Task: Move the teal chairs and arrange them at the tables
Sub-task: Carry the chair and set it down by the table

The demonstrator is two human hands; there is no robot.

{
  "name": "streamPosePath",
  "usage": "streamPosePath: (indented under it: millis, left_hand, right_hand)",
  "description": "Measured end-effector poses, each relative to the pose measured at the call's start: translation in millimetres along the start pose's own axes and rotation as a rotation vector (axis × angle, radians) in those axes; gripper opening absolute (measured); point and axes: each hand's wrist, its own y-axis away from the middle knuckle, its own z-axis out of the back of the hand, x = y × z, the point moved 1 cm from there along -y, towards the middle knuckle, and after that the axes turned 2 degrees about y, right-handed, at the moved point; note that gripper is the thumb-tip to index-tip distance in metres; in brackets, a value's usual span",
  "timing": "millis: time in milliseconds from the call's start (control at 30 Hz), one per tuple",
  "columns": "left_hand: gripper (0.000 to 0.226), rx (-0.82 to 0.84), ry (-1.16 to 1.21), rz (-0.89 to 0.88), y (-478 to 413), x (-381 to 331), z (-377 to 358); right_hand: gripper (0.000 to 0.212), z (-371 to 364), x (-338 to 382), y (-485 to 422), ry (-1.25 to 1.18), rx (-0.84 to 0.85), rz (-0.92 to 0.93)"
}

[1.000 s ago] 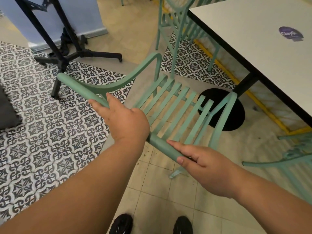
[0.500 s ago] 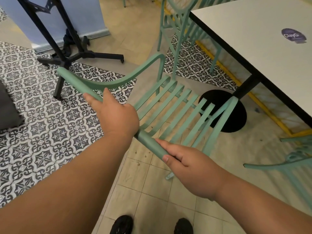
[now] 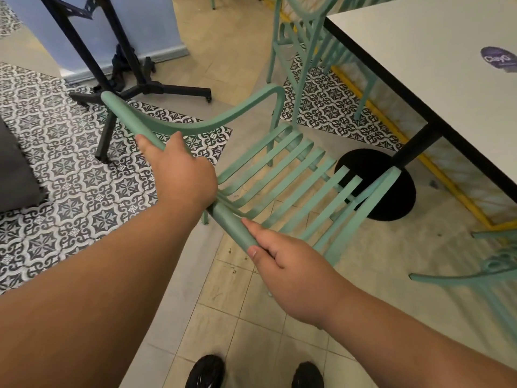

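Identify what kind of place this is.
Likely a café or small restaurant: a white table with a branded sticker, several matching teal chairs, patterned floor tiles.

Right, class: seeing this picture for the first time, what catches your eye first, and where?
The teal chair in the middle, its top rail gripped by the left hand and the right hand. A white table fills the upper right, and black-and-white patterned tiles spread across the left floor.

Café — table (image 3: 419, 65), teal chairs (image 3: 279, 175), tiled floor (image 3: 70, 152)
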Motion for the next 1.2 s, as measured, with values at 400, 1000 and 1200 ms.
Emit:
streamPosePath:
  millis: [400, 1000, 1200]
  left_hand:
    - [0.057, 0.049, -0.085, -0.003, -38.6, -3.4, 12.6]
    - [0.052, 0.595, -0.68, -0.879, 128.3, -2.2, -6.0]
    - [0.048, 0.605, -0.724, -1.052, 122.3, 7.8, -7.7]
  right_hand:
    - [0.05, -25.2, 24.6, -31.6, -0.003, -0.103, 0.058]
    - [0.027, 8.4, -132.6, -24.2, -0.178, 0.009, -0.22]
    - [0.035, 8.2, -146.1, -38.7, 0.112, 0.037, -0.169]
